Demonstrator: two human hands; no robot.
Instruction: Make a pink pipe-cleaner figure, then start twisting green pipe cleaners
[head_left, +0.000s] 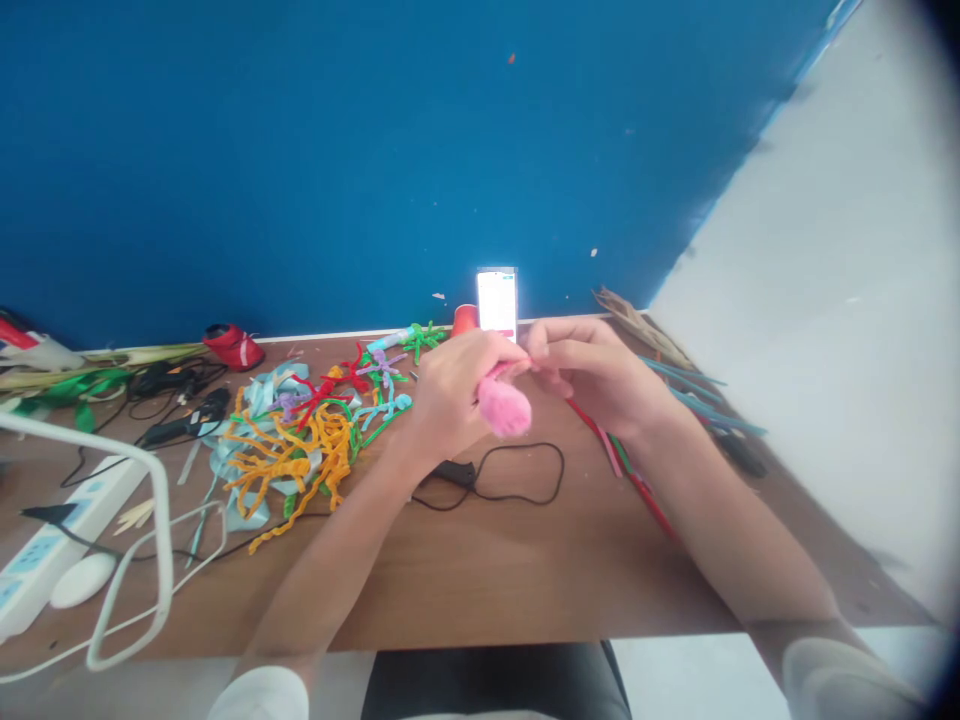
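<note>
White sleeve ends (259, 695) near the elbows, slim bare forearms (349, 575), and bare, slender fingers (581, 328).

On the surface (510, 580), left of the phone (497, 300), pipe cleaners (330, 432) are heaped; farther left a power strip (46, 552) is laid; before the phone a tuft (505, 407) is held.

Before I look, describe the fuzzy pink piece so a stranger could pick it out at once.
Start at the blue wall and drop to the brown table before it. Over the table, the person's left hand grips a fuzzy pink piece. Its plump, rounded end sets it apart from the thin, branching orange stems to its left.
</note>
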